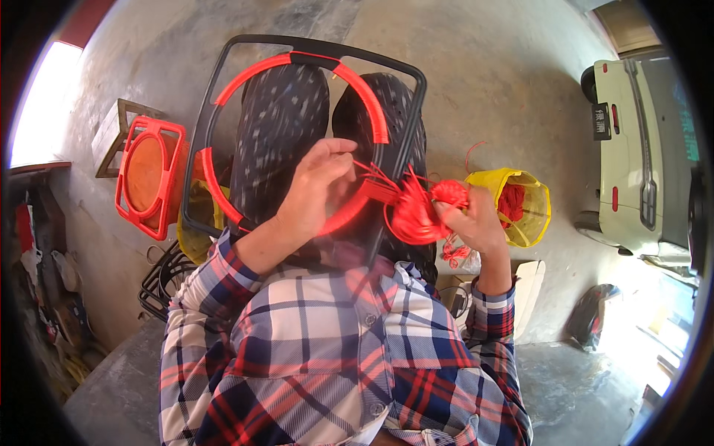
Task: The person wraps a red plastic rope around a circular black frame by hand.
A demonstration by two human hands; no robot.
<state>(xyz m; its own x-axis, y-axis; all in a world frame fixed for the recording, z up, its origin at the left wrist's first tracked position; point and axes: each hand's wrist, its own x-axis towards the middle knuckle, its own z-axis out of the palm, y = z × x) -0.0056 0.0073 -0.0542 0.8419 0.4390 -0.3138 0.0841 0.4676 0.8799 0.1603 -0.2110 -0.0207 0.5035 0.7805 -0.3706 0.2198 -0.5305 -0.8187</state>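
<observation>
A black frame [349, 51] with a ring inside it lies across my lap. Red cord is wound tightly round parts of the ring [371, 108], with black stretches between. My left hand [316, 186] is over the ring's lower part, fingers curled at the end of several taut red strands; its lower fingers are blurred. My right hand [476, 223] is closed round a thick bundle of red cord [416, 215], just right of the frame. Strands run from this bundle to the frame's right side, and loose ends hang below it.
An open yellow bag [541, 215] with red cord inside stands to my right. At my left are a red frame [151, 178], a wooden stool [111, 141] and a black rack [155, 288]. A pale vehicle [621, 149] stands at far right; a dark bag [593, 316] lies nearby.
</observation>
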